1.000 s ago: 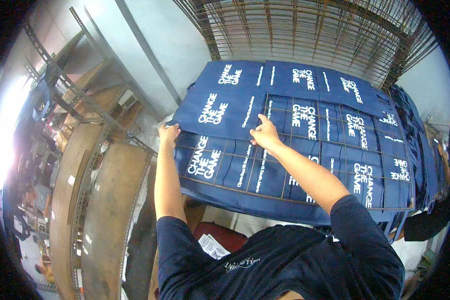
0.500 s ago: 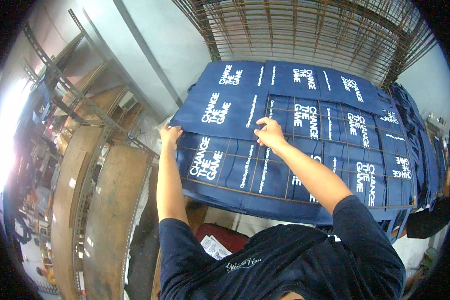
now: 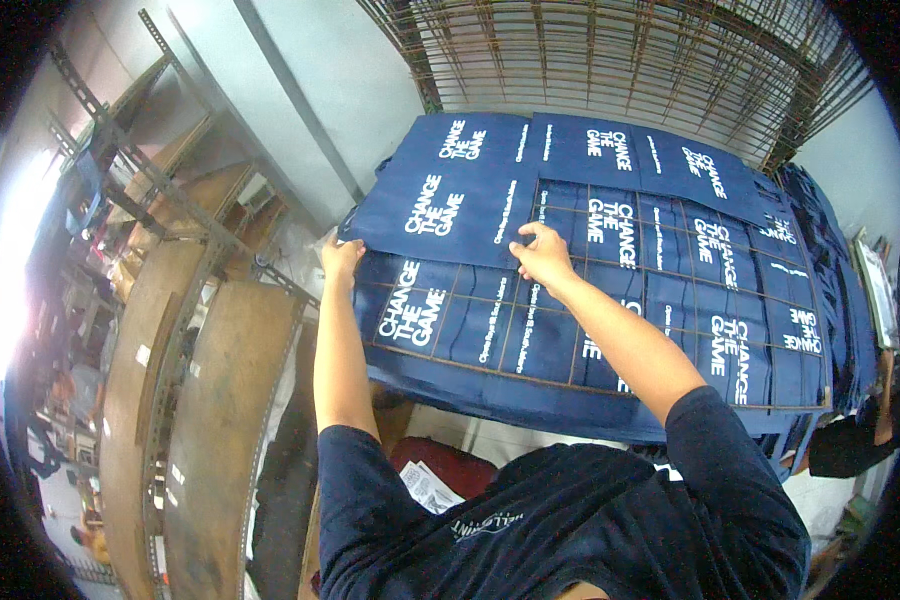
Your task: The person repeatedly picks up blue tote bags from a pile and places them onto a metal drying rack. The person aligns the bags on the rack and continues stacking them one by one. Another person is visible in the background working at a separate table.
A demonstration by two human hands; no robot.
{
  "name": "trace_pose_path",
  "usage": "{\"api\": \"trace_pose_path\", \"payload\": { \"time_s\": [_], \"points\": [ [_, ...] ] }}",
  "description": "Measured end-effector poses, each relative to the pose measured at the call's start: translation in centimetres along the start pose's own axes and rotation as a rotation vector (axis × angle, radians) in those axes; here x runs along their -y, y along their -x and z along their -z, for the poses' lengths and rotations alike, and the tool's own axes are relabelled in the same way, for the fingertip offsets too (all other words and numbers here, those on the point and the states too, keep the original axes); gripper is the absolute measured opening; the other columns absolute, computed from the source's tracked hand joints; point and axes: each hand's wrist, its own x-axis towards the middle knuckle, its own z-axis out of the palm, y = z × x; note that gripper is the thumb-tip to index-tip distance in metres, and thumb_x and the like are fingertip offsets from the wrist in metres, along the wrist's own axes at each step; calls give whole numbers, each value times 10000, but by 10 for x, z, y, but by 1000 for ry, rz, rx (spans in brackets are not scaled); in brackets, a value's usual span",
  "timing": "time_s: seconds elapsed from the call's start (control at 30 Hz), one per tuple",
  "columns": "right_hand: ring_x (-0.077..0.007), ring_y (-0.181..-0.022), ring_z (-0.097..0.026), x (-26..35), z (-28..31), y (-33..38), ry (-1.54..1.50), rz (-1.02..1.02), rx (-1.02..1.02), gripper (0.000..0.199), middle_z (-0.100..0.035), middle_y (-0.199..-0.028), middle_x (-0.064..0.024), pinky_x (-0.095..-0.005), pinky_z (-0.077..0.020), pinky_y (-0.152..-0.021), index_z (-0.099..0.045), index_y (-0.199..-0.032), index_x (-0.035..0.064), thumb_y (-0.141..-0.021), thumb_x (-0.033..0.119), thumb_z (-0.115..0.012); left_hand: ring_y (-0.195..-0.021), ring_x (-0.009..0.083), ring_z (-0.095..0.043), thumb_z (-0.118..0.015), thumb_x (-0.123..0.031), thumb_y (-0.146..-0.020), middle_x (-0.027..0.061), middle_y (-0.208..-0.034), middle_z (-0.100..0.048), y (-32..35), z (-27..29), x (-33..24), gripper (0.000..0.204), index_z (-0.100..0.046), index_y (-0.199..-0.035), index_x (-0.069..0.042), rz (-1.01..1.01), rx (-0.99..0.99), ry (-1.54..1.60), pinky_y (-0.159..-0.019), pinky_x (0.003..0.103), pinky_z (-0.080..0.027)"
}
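A navy fabric panel [image 3: 450, 245] with white print lies on a rusty wire rack [image 3: 545, 378]. My left hand [image 3: 343, 257] pinches its near left corner, at the rack's left edge. At the near right corner my right hand [image 3: 544, 254] closes thumb and index finger on the panel's edge, the other fingers curled loosely. Beyond it, more printed panels lie in a row along the far side, among them a far panel [image 3: 585, 150]. Through the bare wires, other navy printed panels [image 3: 410, 310] show on a lower level.
Stacked wire racks [image 3: 610, 60] lean at the back. Metal shelving with wooden boards [image 3: 225, 400] stands on the left. Dark navy pieces [image 3: 820, 250] hang at the right end. A co-worker's dark sleeve [image 3: 850, 445] shows at far right. Papers [image 3: 428, 488] lie on a dark red surface below.
The view has shifted slightly. Both hands keep hold of the panel's near corners, and the panel lies almost as before. At far right, a pale board and the co-worker's arm show more.
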Motion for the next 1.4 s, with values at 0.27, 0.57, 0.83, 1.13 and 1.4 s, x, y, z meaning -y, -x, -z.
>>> {"api": "trace_pose_path", "payload": {
  "time_s": [0.27, 0.57, 0.83, 1.13, 1.4],
  "points": [
    [-113, -680, -571, 35, 100, 43, -114, 49, 83, 345, -612, -896, -63, -252, -472, -562, -562, -1136, 99, -836, 257, -625, -904, 225, -585, -776, -306, -655, 218, -1101, -562, 32, 67, -22, 791, -425, -1249, 81, -226, -233, -393, -677, 303, -489],
    [-41, -775, -441, -13, 370, 160, -151, 243, -341, 439, -492, -894, 29, -159, -356, -670, -441, -1297, 38, -917, 249, -509, -974, 263, -575, -639, -202, -831, 191, -1077, -598, 233, 236, 143, 394, -543, -1103, 65, -253, -1084, -258, -867, 345, -433],
    [-79, -771, -413, -35, 435, 182, -357, 298, -411, 381, -471, -921, 19, -221, -320, -696, -446, -1292, 46, -951, 216, -439, -807, 336, -605, -652, -291, -752, 168, -835, -636, 517, 89, 367, 423, -586, -1088, -43, 448, -309, -609, -734, 410, -464],
    [-130, -805, -472, -65, 559, 243, 702, 873, -619, 345, -509, -1030, -47, -244, -394, -742, -473, -1260, 18, -946, 161, -455, -954, 298, -610, -663, -450, -730, 182, -1040, -627, 581, 21, 396, 627, -543, -1205, -58, 575, 409, -939, -882, 362, -450],
    [-181, -950, -414, -134, 612, 342, -331, 284, -1054, 466, -447, -1110, -98, -362, -337, -861, -469, -1278, 77, -898, 345, -464, -1121, 307, -515, -601, -344, -798, 155, -1221, -535, 553, -31, 355, 406, -566, -1194, -263, 272, 555, -958, -960, 368, -396]
  ]
}}
